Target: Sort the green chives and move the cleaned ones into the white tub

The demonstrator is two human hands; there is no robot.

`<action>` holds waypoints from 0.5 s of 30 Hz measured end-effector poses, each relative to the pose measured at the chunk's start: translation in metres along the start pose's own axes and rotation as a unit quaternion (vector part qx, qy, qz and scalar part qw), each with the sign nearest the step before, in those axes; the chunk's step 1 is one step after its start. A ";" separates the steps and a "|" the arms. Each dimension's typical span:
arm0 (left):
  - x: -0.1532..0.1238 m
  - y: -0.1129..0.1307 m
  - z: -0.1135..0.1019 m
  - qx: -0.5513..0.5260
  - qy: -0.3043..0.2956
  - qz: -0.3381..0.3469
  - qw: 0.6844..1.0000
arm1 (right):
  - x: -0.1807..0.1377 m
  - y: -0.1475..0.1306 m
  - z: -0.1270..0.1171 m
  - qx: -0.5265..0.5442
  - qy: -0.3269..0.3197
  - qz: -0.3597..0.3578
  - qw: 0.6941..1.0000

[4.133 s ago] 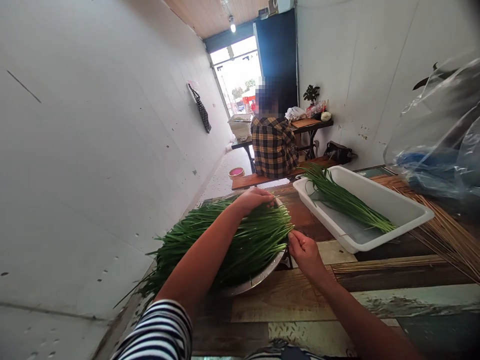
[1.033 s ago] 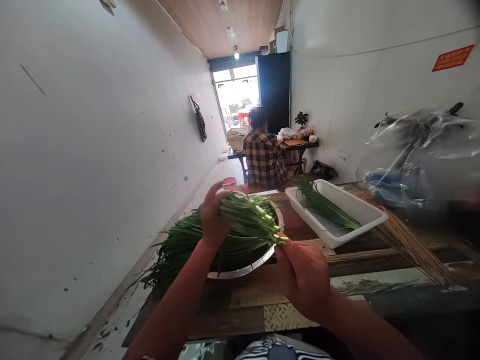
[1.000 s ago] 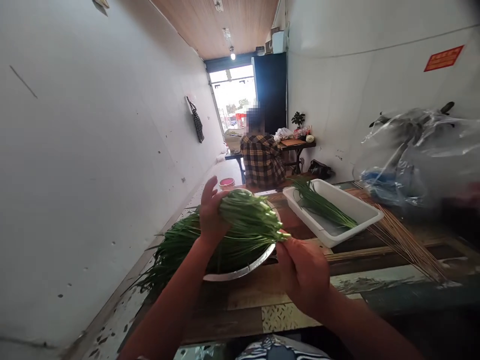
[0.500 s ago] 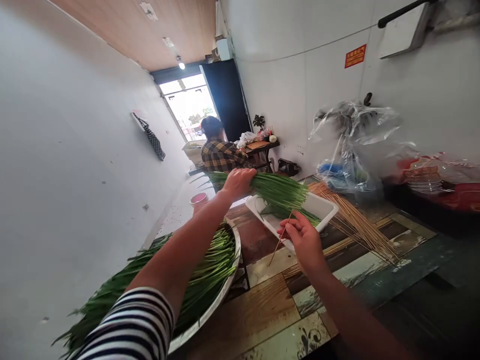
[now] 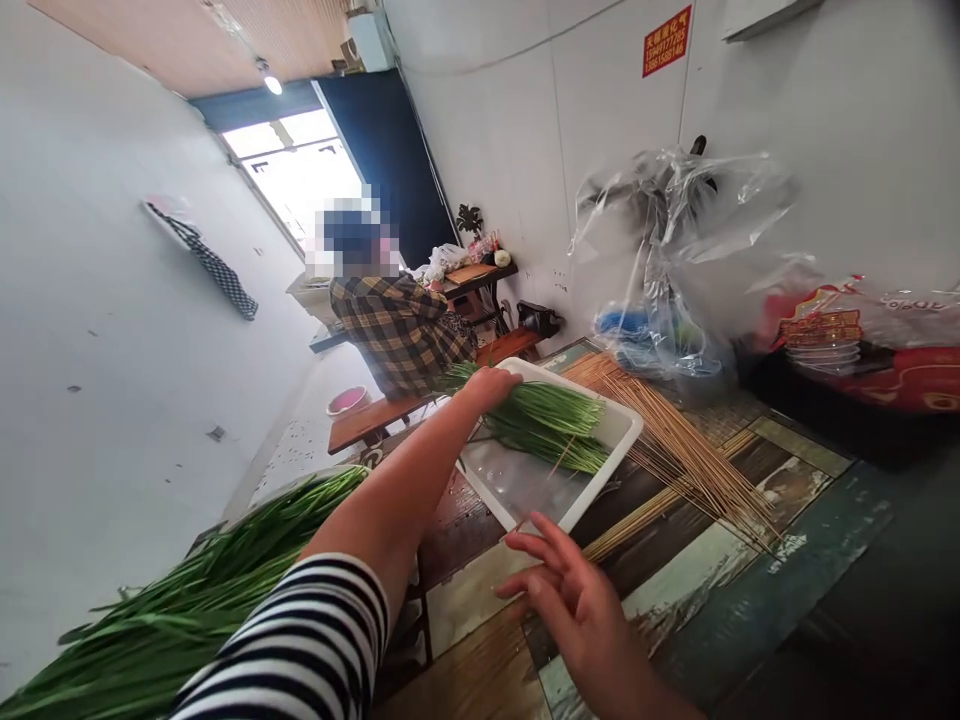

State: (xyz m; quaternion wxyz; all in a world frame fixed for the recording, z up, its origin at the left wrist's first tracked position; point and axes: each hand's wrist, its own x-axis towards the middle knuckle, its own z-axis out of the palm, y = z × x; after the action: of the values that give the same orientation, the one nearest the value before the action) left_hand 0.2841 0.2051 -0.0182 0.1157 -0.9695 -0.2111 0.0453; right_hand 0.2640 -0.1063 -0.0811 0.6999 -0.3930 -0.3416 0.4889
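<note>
My left hand (image 5: 493, 388) reaches down into the white plastic tray (image 5: 628, 440), its fingers closed around the leafy end of a bunch of garlic chives (image 5: 559, 405). The chives lie in the tray with more chives beneath or beside them. Close to the tray's front edge, my right hand (image 5: 574, 600) is open with its fingers apart. A thin wooden skewer (image 5: 561, 458) slants from near its fingertips toward the chives' cut ends; whether the fingertips touch it I cannot tell.
A large heap of chives (image 5: 187, 590) lies at the lower left. Many wooden skewers (image 5: 690, 450) are spread right of the tray. Clear plastic bags (image 5: 667, 270) stand behind them. A person in a plaid shirt (image 5: 409, 330) sits farther back by a small table (image 5: 480, 285).
My left hand has lowered the bunch of chives into the tray. My right hand has opened from its pinch on the skewer and drawn back toward me. The view has shifted.
</note>
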 end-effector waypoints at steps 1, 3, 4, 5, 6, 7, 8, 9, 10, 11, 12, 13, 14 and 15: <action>0.000 -0.004 -0.001 -0.003 -0.005 0.004 1.000 | -0.001 0.004 -0.001 -0.018 -0.012 0.000 1.000; -0.002 -0.015 -0.002 -0.011 -0.011 0.021 1.000 | -0.003 0.011 -0.004 -0.068 -0.030 -0.004 0.997; -0.002 -0.020 -0.003 -0.016 -0.014 0.032 0.999 | -0.004 0.014 -0.005 -0.097 -0.036 -0.011 0.995; -0.002 -0.024 -0.003 -0.020 -0.018 0.044 0.999 | -0.005 0.015 -0.005 -0.125 -0.043 -0.020 0.991; -0.001 -0.027 -0.002 -0.024 -0.022 0.053 0.998 | -0.006 0.016 -0.006 -0.151 -0.050 -0.030 0.987; 0.001 -0.027 0.000 -0.027 -0.025 0.058 0.998 | -0.006 0.016 -0.006 -0.174 -0.060 -0.041 0.982; 0.004 -0.026 0.002 -0.030 -0.029 0.059 0.997 | -0.006 0.016 -0.006 -0.195 -0.068 -0.054 0.977; 0.007 -0.022 0.005 -0.030 -0.037 0.061 0.997 | -0.006 0.015 -0.006 -0.213 -0.074 -0.066 0.972; 0.011 -0.017 0.008 -0.026 -0.048 0.062 0.997 | -0.006 0.013 -0.006 -0.230 -0.078 -0.078 0.967; 0.015 -0.010 0.011 -0.019 -0.064 0.065 0.996 | -0.006 0.011 -0.005 -0.245 -0.078 -0.090 0.962; 0.018 -0.002 0.014 -0.008 -0.085 0.069 0.994 | -0.005 0.009 -0.005 -0.258 -0.076 -0.099 0.958; 0.021 0.007 0.017 0.006 -0.105 0.070 0.992 | -0.005 0.007 -0.004 -0.268 -0.073 -0.105 0.955; 0.022 0.015 0.018 0.017 -0.124 0.070 0.990 | -0.005 0.005 -0.003 -0.276 -0.070 -0.106 0.953; 0.022 0.022 0.018 0.026 -0.138 0.066 0.988 | -0.005 0.004 -0.001 -0.283 -0.068 -0.104 0.951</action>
State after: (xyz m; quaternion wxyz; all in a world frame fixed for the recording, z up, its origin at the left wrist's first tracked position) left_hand 0.3101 0.1986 -0.0421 0.1077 -0.9626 -0.1589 0.1914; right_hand 0.2618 -0.1107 -0.0858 0.5821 -0.5032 -0.5515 0.3221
